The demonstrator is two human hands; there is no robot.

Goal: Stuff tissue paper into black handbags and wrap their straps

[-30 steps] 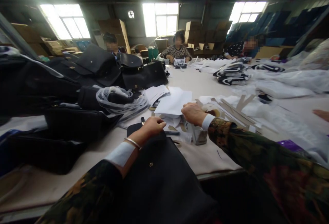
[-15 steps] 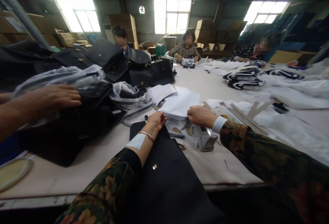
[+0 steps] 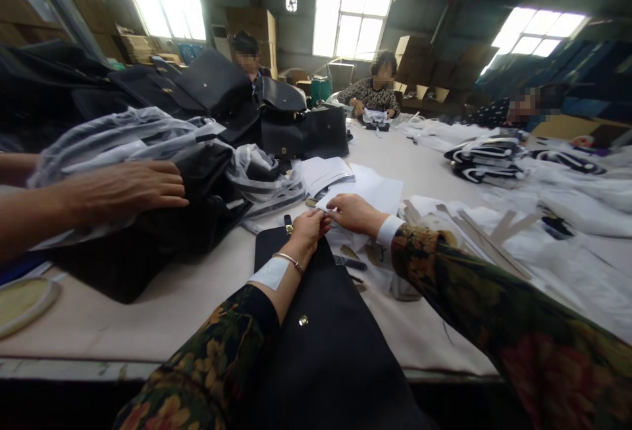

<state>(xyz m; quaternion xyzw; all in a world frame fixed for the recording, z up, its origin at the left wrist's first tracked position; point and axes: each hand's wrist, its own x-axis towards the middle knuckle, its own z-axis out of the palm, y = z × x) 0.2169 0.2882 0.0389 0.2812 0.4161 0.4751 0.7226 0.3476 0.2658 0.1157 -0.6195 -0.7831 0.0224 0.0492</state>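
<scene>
My left hand (image 3: 309, 229) is closed, its fingertips pinched at the near left corner of a white paper sheet (image 3: 380, 185). Close beside it, my right hand (image 3: 354, 211) is also closed, thumb and fingers on the same corner of the sheet. A black bag (image 3: 340, 344) with a round metal snap (image 3: 303, 320) lies under my left forearm and runs over the table's front edge. A small stack of white papers (image 3: 323, 173) lies just beyond my hands.
On the left, another person's hand (image 3: 128, 186) rests on a black bag with plastic-wrapped straps (image 3: 133, 137). Black bags (image 3: 217, 87) are piled behind. Grey strips (image 3: 486, 232) and plastic wrap (image 3: 592, 265) cover the right side. Several people sit across the table (image 3: 405, 153).
My right hand has moved left from the sheet's right side to beside my left hand. The other person's hand has shifted a little right. The whole view has tilted slightly.
</scene>
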